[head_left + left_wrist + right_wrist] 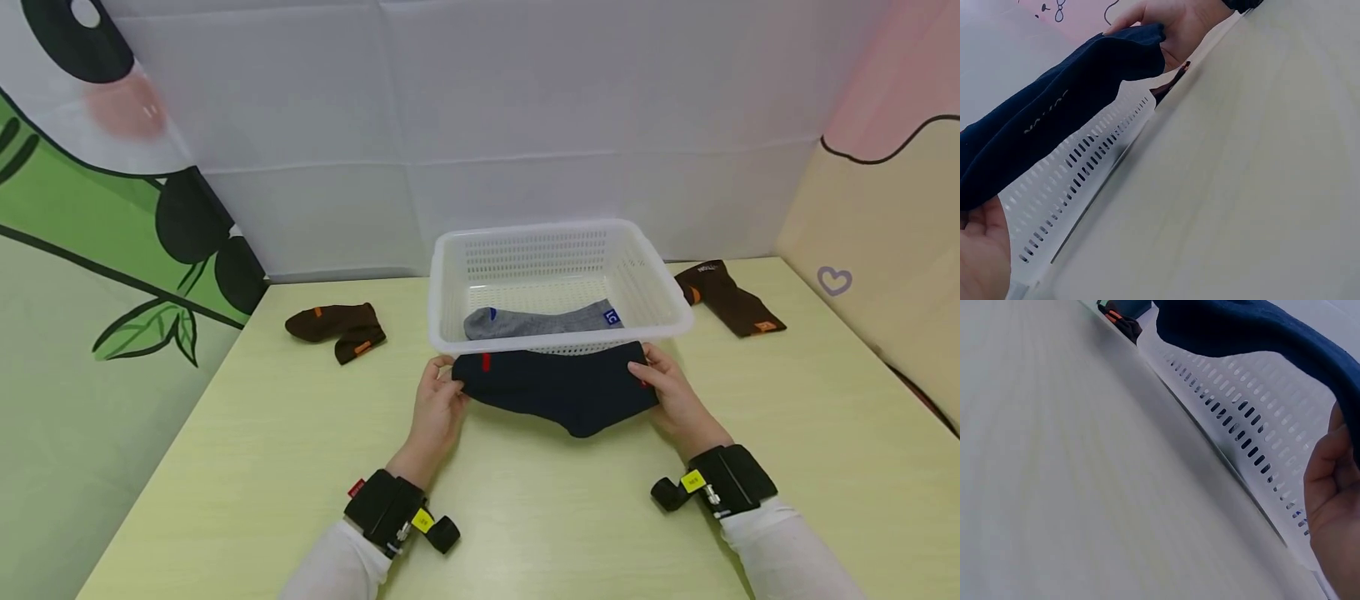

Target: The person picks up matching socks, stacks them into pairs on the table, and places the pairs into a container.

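A navy sock (555,387) with small red marks is stretched sideways between the two hands, in front of the basket. My left hand (438,404) pinches its left end, thumb in front. The right hand (678,400) grips the other end between thumb and fingers. In the left wrist view the sock (1054,106) hangs above the table, with pale lettering along it. Just behind it stands a white plastic basket (442,292), and inside that lies a grey sock (543,322) with a blue label. Part of the basket's front wall is hidden by the navy sock.
A brown sock (337,325) with orange marks lies folded over on the table (555,517), left of the basket. Another brown sock (735,300) lies to the right, close against the basket. A white cloth backdrop (510,108) rises behind the table's back edge.
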Motion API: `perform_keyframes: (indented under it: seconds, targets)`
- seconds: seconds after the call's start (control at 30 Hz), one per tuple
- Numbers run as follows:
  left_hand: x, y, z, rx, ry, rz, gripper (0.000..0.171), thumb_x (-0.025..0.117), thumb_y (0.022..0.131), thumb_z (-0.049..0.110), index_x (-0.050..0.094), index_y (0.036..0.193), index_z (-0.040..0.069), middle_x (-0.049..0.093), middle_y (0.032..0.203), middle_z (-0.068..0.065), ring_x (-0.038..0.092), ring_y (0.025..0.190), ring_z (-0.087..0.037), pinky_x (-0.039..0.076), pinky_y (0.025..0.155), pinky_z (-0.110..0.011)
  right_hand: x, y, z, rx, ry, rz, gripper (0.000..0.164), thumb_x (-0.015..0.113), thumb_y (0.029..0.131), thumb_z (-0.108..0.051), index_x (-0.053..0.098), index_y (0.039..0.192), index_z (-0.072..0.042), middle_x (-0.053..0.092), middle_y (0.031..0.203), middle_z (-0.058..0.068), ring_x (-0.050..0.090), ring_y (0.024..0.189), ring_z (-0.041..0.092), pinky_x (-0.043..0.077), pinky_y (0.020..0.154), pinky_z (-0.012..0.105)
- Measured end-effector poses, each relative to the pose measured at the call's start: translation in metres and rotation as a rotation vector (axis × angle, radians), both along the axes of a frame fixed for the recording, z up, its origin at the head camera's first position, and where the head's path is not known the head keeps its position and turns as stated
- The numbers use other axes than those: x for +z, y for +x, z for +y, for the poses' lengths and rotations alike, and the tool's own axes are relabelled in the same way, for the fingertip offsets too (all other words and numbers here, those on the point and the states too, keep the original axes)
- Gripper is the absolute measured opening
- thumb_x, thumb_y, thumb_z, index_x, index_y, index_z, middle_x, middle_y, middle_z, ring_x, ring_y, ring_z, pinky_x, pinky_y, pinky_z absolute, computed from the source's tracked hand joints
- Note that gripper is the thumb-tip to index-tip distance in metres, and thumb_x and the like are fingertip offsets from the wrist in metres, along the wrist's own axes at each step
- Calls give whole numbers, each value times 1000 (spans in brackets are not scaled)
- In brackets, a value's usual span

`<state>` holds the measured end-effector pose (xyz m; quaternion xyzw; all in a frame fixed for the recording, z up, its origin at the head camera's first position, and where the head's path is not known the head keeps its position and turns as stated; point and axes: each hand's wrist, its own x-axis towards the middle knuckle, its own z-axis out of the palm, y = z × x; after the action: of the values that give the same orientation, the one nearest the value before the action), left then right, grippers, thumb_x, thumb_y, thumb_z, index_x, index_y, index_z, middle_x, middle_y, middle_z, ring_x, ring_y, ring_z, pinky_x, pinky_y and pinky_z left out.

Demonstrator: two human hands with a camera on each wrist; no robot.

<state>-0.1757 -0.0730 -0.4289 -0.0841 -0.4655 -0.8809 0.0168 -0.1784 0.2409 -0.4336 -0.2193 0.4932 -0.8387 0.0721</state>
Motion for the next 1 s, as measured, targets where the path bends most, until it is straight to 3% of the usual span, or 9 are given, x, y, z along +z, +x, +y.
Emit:
perform_keyframes:
  seconds: [0.13,0.37,0.53,0.77,0.87,1.0]
  targets:
    - [4,3,0,19,14,44,36,31,82,-18,43,95,13,56,70,9,55,73,-4,46,69,-18,0,1,-1,28,-47,24,26,36,100,-1,58,98,-14,65,83,-5,66,73,7,53,63,21]
    - [12,9,1,61,-18,52,35,32,79,-18,42,93,13,51,64,10,49,63,-3,40,60,-16,2,1,-2,73,-124,53,29,34,99,-1,61,103,-12,67,88,-2,66,76,9,54,66,22]
    - [16,13,4,85,-86,60,33,34,75,-15,43,88,13,46,60,11,41,57,-3,30,52,-16,2,2,-1,40,-157,25,33,35,99,-1,65,107,-12,69,95,-1,67,82,10,54,71,22]
    - [22,17,9,88,-75,79,29,32,80,-13,42,88,14,41,62,9,45,63,-4,39,58,-17,3,3,0,-37,-182,-4,31,36,100,-2,64,100,-13,65,87,-3,66,76,9,53,66,20]
    - [23,19,11,117,-73,89,27,32,82,-11,41,89,14,40,63,7,46,65,-5,41,59,-18,4,4,-1,-49,-192,-11,29,38,100,-3,65,99,-13,64,86,-3,65,75,8,52,65,20]
    - [25,20,12,211,-129,112,26,33,84,-9,42,90,15,40,64,7,43,63,-5,35,57,-18,6,5,-4,-47,-189,-9,28,38,100,-4,64,99,-14,64,86,-4,65,73,8,52,63,20]
